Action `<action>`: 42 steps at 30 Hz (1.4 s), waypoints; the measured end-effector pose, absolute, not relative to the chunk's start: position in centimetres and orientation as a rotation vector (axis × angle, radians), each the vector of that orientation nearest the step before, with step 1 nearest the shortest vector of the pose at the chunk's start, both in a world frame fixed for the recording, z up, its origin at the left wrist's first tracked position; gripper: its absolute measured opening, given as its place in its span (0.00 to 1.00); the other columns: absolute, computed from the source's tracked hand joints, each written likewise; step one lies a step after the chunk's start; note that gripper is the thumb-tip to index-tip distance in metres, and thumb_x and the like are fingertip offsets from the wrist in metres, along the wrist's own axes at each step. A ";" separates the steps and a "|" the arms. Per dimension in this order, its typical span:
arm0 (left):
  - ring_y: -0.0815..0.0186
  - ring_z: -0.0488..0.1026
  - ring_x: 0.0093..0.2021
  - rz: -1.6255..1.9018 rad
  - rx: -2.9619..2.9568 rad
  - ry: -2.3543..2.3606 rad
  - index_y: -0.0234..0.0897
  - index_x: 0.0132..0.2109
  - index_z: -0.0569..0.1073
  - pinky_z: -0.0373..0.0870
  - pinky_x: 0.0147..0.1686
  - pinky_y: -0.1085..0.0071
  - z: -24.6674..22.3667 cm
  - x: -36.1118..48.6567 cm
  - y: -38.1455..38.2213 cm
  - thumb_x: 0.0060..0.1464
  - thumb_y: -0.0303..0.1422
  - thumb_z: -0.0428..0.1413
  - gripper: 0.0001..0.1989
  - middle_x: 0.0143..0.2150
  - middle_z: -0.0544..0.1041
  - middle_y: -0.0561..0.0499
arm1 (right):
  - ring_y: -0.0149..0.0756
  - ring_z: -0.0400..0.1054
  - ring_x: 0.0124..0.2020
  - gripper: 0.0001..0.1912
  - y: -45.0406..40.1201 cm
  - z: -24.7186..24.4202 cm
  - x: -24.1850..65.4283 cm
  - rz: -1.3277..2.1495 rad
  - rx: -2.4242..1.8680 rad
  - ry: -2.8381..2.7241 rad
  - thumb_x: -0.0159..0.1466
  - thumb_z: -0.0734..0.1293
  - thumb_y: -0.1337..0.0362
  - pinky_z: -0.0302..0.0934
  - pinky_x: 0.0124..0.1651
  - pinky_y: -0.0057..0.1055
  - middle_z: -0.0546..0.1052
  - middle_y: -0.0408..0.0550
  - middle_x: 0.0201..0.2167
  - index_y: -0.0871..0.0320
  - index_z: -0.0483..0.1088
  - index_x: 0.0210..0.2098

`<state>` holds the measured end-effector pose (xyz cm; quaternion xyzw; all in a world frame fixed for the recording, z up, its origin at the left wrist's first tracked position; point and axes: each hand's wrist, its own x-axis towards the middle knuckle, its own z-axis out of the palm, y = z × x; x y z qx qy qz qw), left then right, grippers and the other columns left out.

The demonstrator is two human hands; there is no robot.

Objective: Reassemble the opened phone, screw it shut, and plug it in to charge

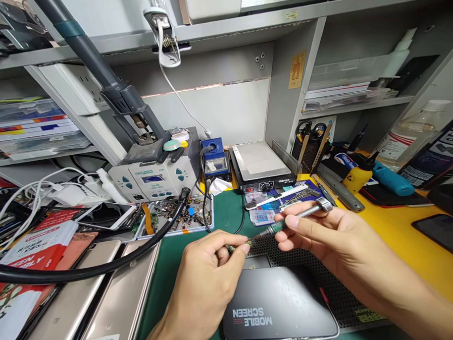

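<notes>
A slim metal screwdriver (308,211) with a round grey cap lies across the fingers of my right hand (335,238), held between thumb and fingers. Its narrow end points left toward my left hand (210,276). There my thumb and forefinger are pinched together right at the tip; whatever is between them is too small to make out. Below both hands rests a flat dark device (288,303) with rounded corners and "MOBILE SCREEN" printed on its cover. It lies on a black perforated mat (356,298), and my left hand hides part of its left edge.
A thick black hose (96,274) curves across the left side, over gold-coloured devices (121,295). Behind are a tray of small parts (161,230), a soldering station (155,180) and a hot plate (264,164). A toothbrush (277,197) and yellow bottle (357,175) stand farther right.
</notes>
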<state>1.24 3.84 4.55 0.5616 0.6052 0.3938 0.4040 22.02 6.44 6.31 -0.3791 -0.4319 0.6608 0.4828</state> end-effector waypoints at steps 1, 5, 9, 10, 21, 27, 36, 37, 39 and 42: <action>0.71 0.55 0.23 0.992 1.410 1.532 0.39 0.36 0.83 0.51 0.22 0.75 4.5 1.3 3.8 0.53 0.42 0.61 0.12 0.22 0.66 0.56 | 0.35 0.77 0.35 0.09 6.4 6.3 22.0 1.608 -0.924 -1.053 0.63 0.77 0.59 0.73 0.42 0.28 0.81 0.47 0.34 0.58 0.79 0.38; 0.72 0.53 0.22 0.984 1.400 1.531 0.38 0.36 0.82 0.49 0.21 0.76 4.6 1.2 3.9 0.53 0.42 0.61 0.13 0.21 0.62 0.57 | 0.36 0.77 0.35 0.10 6.4 6.4 22.0 1.605 -0.929 -1.055 0.62 0.77 0.59 0.73 0.42 0.29 0.81 0.47 0.34 0.58 0.79 0.38; 0.72 0.53 0.22 0.984 1.433 1.508 0.39 0.35 0.82 0.48 0.21 0.75 4.8 1.2 3.9 0.55 0.41 0.61 0.11 0.21 0.63 0.57 | 0.36 0.77 0.34 0.10 6.4 6.4 21.9 1.606 -0.937 -1.045 0.61 0.78 0.59 0.72 0.42 0.29 0.81 0.48 0.34 0.58 0.80 0.37; 0.72 0.54 0.23 0.987 1.450 1.505 0.39 0.35 0.82 0.49 0.21 0.75 4.8 1.1 3.9 0.55 0.41 0.61 0.11 0.22 0.65 0.57 | 0.36 0.77 0.34 0.10 6.4 6.4 21.9 1.606 -0.940 -1.042 0.61 0.78 0.58 0.72 0.41 0.29 0.81 0.48 0.34 0.58 0.80 0.37; 0.71 0.60 0.25 0.967 1.481 1.515 0.40 0.37 0.83 0.55 0.24 0.74 4.5 0.9 4.0 0.55 0.41 0.61 0.11 0.27 0.74 0.53 | 0.36 0.76 0.35 0.11 6.5 6.5 21.9 1.608 -0.964 -1.057 0.62 0.77 0.57 0.72 0.42 0.29 0.80 0.48 0.34 0.59 0.79 0.38; 0.71 0.58 0.24 0.952 1.469 1.518 0.39 0.37 0.82 0.53 0.24 0.73 4.1 1.1 4.2 0.56 0.41 0.60 0.12 0.24 0.69 0.55 | 0.36 0.76 0.34 0.11 6.4 6.4 22.0 1.607 -0.952 -1.064 0.62 0.77 0.58 0.72 0.41 0.29 0.81 0.49 0.33 0.59 0.79 0.38; 0.60 0.76 0.48 0.576 2.232 1.446 0.50 0.51 0.78 0.75 0.51 0.65 6.9 -2.3 2.5 0.57 0.37 0.61 0.14 0.50 0.78 0.51 | 0.37 0.74 0.39 0.14 7.4 7.5 23.7 1.450 -1.005 -1.116 0.57 0.80 0.60 0.74 0.42 0.30 0.80 0.48 0.40 0.58 0.79 0.40; 0.56 0.75 0.54 0.491 2.340 1.372 0.51 0.53 0.78 0.74 0.56 0.62 7.0 -2.8 2.0 0.55 0.37 0.62 0.18 0.56 0.77 0.51 | 0.37 0.74 0.39 0.13 7.6 7.6 23.9 1.449 -0.988 -1.100 0.57 0.80 0.61 0.74 0.42 0.30 0.80 0.48 0.39 0.59 0.79 0.39; 0.51 0.73 0.59 0.379 2.496 1.287 0.51 0.56 0.77 0.75 0.59 0.58 6.4 -3.5 1.1 0.52 0.37 0.64 0.23 0.63 0.74 0.49 | 0.36 0.75 0.39 0.12 7.7 7.9 24.1 1.482 -0.938 -1.045 0.56 0.81 0.64 0.75 0.43 0.30 0.80 0.48 0.39 0.60 0.78 0.37; 0.48 0.73 0.61 0.425 2.682 1.265 0.50 0.58 0.76 0.76 0.58 0.56 3.5 -4.7 0.8 0.51 0.36 0.63 0.26 0.65 0.73 0.48 | 0.36 0.77 0.38 0.17 7.6 8.0 23.9 1.527 -0.894 -0.981 0.54 0.81 0.67 0.76 0.41 0.32 0.81 0.49 0.38 0.61 0.75 0.39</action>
